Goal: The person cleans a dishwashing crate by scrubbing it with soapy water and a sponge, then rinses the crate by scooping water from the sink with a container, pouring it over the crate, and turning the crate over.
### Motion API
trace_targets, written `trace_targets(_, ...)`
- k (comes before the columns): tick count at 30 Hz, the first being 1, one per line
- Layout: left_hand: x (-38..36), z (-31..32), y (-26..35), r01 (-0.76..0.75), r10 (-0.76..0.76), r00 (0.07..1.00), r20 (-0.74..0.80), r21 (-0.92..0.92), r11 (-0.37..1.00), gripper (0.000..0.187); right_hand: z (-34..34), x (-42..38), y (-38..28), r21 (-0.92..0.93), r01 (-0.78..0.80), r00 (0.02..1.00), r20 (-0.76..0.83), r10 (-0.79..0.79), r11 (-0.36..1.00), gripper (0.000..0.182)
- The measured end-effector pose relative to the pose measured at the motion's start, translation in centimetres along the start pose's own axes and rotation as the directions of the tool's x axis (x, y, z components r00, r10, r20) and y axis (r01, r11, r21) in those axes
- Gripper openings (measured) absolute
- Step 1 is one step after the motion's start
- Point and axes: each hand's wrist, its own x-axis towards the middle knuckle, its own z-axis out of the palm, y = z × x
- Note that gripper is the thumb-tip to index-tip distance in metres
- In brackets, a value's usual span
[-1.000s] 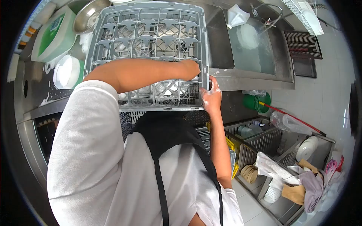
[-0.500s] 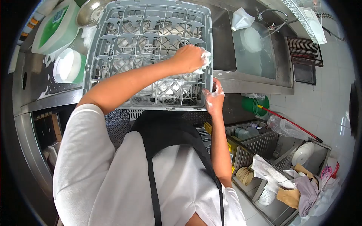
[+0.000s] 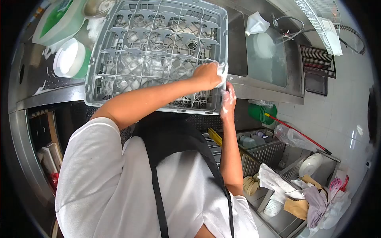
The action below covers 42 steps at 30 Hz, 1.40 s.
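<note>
A grey plastic dishwasher rack (image 3: pixel 152 52), divided into square compartments, lies on the steel counter in front of me. My left hand (image 3: pixel 207 76) reaches across it, closed around a white, foamy wad (image 3: pixel 223 73) pressed at the rack's right rim; suds hide what the wad is made of. At the same side, near the front right corner, my right hand (image 3: pixel 228 101) grips the outer edge of the rack. Foam coats its fingers too.
Left of the rack stand a round tub of suds (image 3: pixel 68 59) and a bin of green liquid (image 3: pixel 53 25). A water-filled sink (image 3: pixel 274 63) is on the right. Lower right are a green bucket (image 3: pixel 260 113) and a metal cart (image 3: pixel 264 156) with cloths (image 3: pixel 317 202).
My left hand has slid with the foamy wad along the right rim towards me, closer to my right hand. The right hand keeps its hold near the front corner.
</note>
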Motion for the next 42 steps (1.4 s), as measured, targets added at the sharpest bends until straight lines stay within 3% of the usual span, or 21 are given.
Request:
trace_targets(3, -0.2, 0.3, 0.7, 0.06, -0.061, 0.995, -0.077, -0.005, 0.998, 0.05, 0.2, -0.2, -0.5, -0.025, 0.047, 0.998, -0.029, -0.047, 0.999, 0.042)
trace_targets(8, -0.8, 0.2, 1.7, -0.06, 0.058, 0.982, -0.181, -0.002, 0.998, 0.033, -0.1, 0.5, 0.3, -0.085, -0.006, 1.0, -0.025, 0.004, 0.996, 0.047)
trace_targets(10, -1.7, 0.4, 2.4, -0.077, 0.082, 0.977, -0.195, 0.029, 0.997, 0.029, -0.1, 0.7, 2.1, -0.01, 0.024, 0.998, -0.056, -0.024, 1.0, 0.049)
trace_targets(11, -1.7, 1.6, 2.2, -0.162, 0.187, 0.938, -0.293, 0.109, 0.981, 0.024, 0.1, 0.7, 3.0, 0.03, 0.041, 0.997, -0.064, -0.039, 0.999, 0.05)
trace_targets(12, -2.0, 2.4, 2.3, -0.168, 0.21, 0.923, -0.324, 0.153, 0.974, 0.022, 0.4, 0.7, 1.9, 0.09, -0.078, 0.992, -0.096, 0.087, 0.993, 0.051)
trace_targets(13, -2.4, 2.9, 2.6, -0.163, 0.227, 0.906, -0.357, 0.201, 0.966, 0.021, 0.6, 1.2, 7.1, 0.069, -0.005, 0.995, -0.097, 0.011, 0.998, 0.052)
trace_targets(15, -3.9, 3.1, 3.7, -0.15, 0.229, 0.922, -0.313, 0.257, 0.955, 0.022, 0.3, 1.6, 7.5, 0.012, 0.03, 0.999, -0.042, -0.03, 0.999, 0.057)
trace_targets(17, -4.7, 5.5, 3.0, -0.174, 0.268, 0.894, -0.359, 0.273, 0.946, 0.022, -0.1, 1.6, 7.5, 0.171, 0.09, 0.995, 0.02, -0.094, 0.981, 0.057)
trace_targets(19, -7.6, 6.1, 3.7, -0.145, 0.197, 0.876, -0.441, 0.149, 0.978, 0.024, -0.3, 1.7, 7.5, 0.325, 0.114, 0.988, 0.064, -0.142, 0.939, 0.056)
trace_targets(20, -8.6, 6.2, 3.9, -0.072, 0.101, 0.897, -0.429, 0.082, 0.994, 0.021, 0.2, 1.8, 7.7, 0.472, 0.038, 0.993, 0.079, -0.086, 0.881, 0.056)
trace_targets(23, -6.3, 6.8, 3.2, 0.001, 0.01, 0.869, -0.494, 0.023, 1.0, 0.018, -0.2, 0.9, 2.8, 0.321, -0.062, 0.994, 0.109, 0.028, 0.945, 0.054)
trace_targets(24, -5.7, 6.1, 4.3, 0.078, -0.084, 0.859, -0.506, -0.032, 0.996, 0.015, -0.3, 1.1, 3.8, 0.251, 0.011, 0.993, 0.115, -0.041, 0.968, 0.052)
trace_targets(27, -4.2, 7.1, 3.8, 0.052, -0.035, 0.846, -0.531, 0.018, 0.998, 0.017, -1.0, 1.2, 4.1, 0.05, 0.112, 0.985, 0.128, -0.117, 0.992, 0.053)
trace_targets(29, -5.1, 6.6, 4.5, 0.05, -0.012, 0.879, -0.476, 0.066, 0.997, 0.021, -0.4, 1.9, 6.0, 0.078, 0.242, 0.965, 0.081, -0.248, 0.967, 0.059)
trace_targets(32, -6.8, 5.9, 4.4, 0.093, -0.05, 0.924, -0.38, 0.094, 0.991, 0.022, -0.7, 1.4, 3.8, 0.024, 0.227, 0.971, 0.068, -0.228, 0.974, 0.04)
trace_targets(34, -8.2, 5.5, 4.6, 0.073, -0.03, 0.937, -0.349, 0.113, 0.991, 0.022, -0.8, 1.2, 3.2, -0.002, 0.223, 0.97, 0.098, -0.221, 0.975, 0.038)
trace_targets(37, -7.9, 5.2, 4.0, 0.087, -0.098, 0.945, -0.311, -0.05, 0.995, 0.023, -1.1, 1.3, 3.5, 0.022, 0.21, 0.968, 0.139, -0.211, 0.977, 0.039)
trace_targets(42, -6.1, 6.5, 4.0, 0.106, -0.135, 0.894, -0.427, -0.091, 0.99, 0.028, -1.1, 1.8, 3.4, 0.037, 0.247, 0.956, 0.155, -0.25, 0.968, 0.041)
